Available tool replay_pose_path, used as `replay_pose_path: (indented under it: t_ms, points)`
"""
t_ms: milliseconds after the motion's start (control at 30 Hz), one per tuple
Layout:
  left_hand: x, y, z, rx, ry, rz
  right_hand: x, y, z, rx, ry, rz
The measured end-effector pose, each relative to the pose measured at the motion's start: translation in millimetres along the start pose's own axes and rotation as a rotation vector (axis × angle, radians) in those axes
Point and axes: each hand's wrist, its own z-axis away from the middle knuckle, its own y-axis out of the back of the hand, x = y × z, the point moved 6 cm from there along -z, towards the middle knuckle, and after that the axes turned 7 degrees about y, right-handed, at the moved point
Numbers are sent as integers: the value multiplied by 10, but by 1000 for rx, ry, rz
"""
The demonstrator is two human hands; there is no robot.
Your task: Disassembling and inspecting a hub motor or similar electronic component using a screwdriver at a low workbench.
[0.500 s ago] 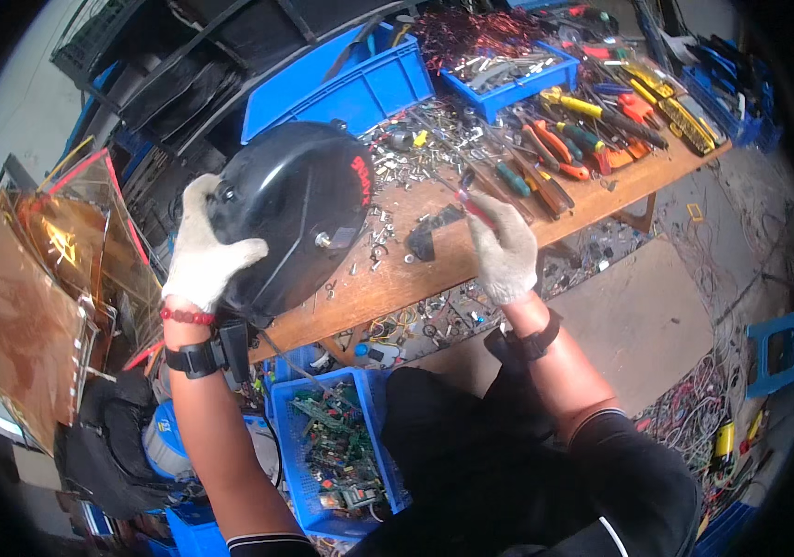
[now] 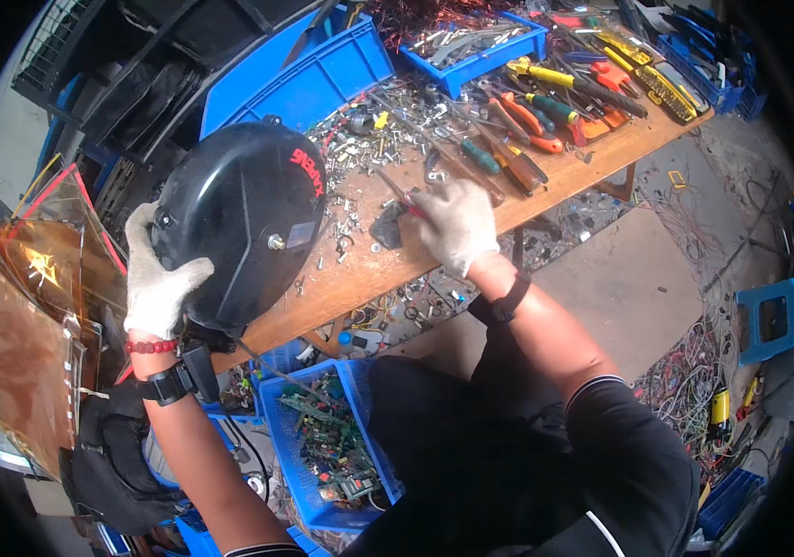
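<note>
A large black round housing with red lettering and a small metal fitting stands tilted on the workbench. My left hand, in a pale glove, grips its left edge, thumb in front and the other fingers partly hidden. Closed around a screwdriver with a reddish handle is my gloved right hand. The thin shaft points up and left, toward the housing but apart from it. Close by on the wood lies a flat dark piece. Small screws and metal bits lie scattered beside the housing.
Pliers and screwdrivers line the wooden bench at right. Blue bins stand at the back. A blue basket of circuit boards sits below. Amber sheets lean at left; a blue stool is far right.
The right hand has come left and slightly down with the screwdriver, nearer the housing. The whole view has shifted a little; my left hand keeps its grip on the housing.
</note>
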Motion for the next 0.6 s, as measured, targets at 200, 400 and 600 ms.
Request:
replay_pose_path:
  t_ms: [200,400,600]
  points:
    - [-49,6,39,22,-8,-69,637,637,88,110,-305,288]
    - [-119,73,43,11,-29,-95,1022,946,177,97,-312,464]
    - [-17,56,79,66,-90,-204,1046,1023,107,80,-229,483]
